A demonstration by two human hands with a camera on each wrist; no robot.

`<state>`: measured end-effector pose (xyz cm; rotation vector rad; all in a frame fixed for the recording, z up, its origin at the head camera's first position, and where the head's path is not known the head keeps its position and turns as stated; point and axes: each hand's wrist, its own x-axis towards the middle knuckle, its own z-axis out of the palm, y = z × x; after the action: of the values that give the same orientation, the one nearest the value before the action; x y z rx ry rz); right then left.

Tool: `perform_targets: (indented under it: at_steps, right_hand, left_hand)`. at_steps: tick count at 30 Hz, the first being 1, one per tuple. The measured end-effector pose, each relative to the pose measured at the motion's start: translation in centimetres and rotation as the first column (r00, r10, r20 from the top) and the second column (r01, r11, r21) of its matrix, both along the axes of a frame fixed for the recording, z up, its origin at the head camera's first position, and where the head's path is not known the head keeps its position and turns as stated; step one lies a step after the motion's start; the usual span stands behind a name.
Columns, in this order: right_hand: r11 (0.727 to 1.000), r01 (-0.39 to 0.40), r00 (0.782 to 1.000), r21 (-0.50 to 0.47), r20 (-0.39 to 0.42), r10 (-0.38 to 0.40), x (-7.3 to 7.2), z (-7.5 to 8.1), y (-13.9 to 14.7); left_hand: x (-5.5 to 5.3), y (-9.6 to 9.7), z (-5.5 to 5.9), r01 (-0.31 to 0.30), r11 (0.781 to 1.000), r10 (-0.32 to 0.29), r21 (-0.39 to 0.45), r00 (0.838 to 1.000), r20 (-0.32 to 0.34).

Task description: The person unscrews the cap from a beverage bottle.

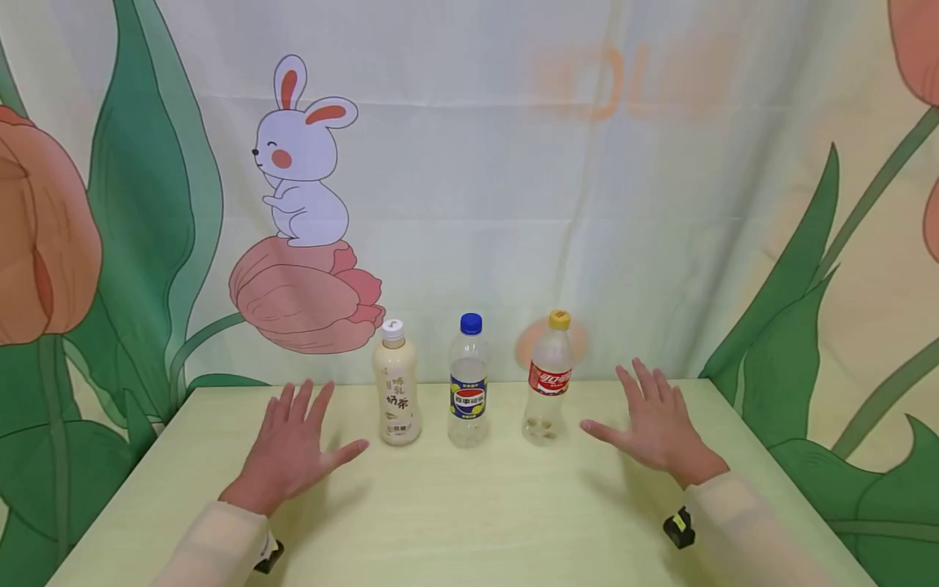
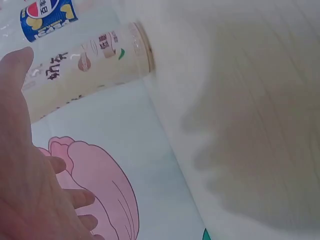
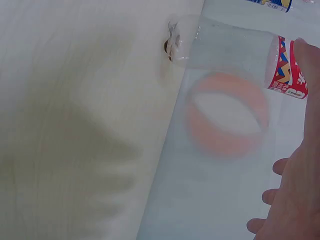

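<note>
Three bottles stand upright in a row on the table. The milk tea bottle (image 1: 398, 391), cream-coloured with a white cap, is on the left. In the middle is a clear Pepsi bottle (image 1: 469, 391) with a blue cap. On the right stands a clear Coca-Cola bottle (image 1: 549, 379) with a yellow cap and some small pale bits at its bottom. My left hand (image 1: 289, 448), fingers spread, hovers left of the milk tea bottle and apart from it. Spread likewise, my right hand (image 1: 653, 428) hovers right of the Coca-Cola bottle. Neither hand holds anything.
The pale table (image 1: 469, 522) runs back to a hanging cloth backdrop (image 1: 469, 204) printed with tulips and a rabbit (image 1: 304, 171). Both hands cast shadows on the tabletop. A small black device sits under each wrist.
</note>
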<state>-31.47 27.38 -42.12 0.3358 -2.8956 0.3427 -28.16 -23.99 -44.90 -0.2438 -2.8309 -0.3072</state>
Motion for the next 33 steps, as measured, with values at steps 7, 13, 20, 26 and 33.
perform_targets:
  at_steps: [7,13,20,26,33]
  right_hand:
    - [0.998,-0.030,1.000,-0.047,-0.005,0.030,1.0,-0.4,-0.8]
    - [0.990,-0.059,0.998,-0.132,0.026,0.063,2.8,-0.3,-2.0]
    - [0.977,-0.080,0.997,-0.196,-0.013,0.080,4.4,-0.7,-3.6]
    - [0.945,-0.130,0.982,-0.300,-0.174,0.080,4.8,-0.8,-4.4]
    - [0.878,-0.254,0.935,-0.405,-0.337,0.115,4.9,-0.5,-5.9]
  left_hand:
    - [0.9,1.1,0.1,0.042,0.999,-0.042,0.025,0.999,0.013]
    - [2.1,2.3,0.3,0.078,0.993,-0.081,0.088,0.996,0.040]
    - [3.4,3.9,0.4,0.073,0.979,-0.078,0.192,0.997,0.017]
    - [3.7,5.3,0.4,0.106,0.968,-0.100,0.228,0.994,-0.037]
    - [3.4,6.7,0.4,0.194,0.941,-0.152,0.276,0.974,-0.167]
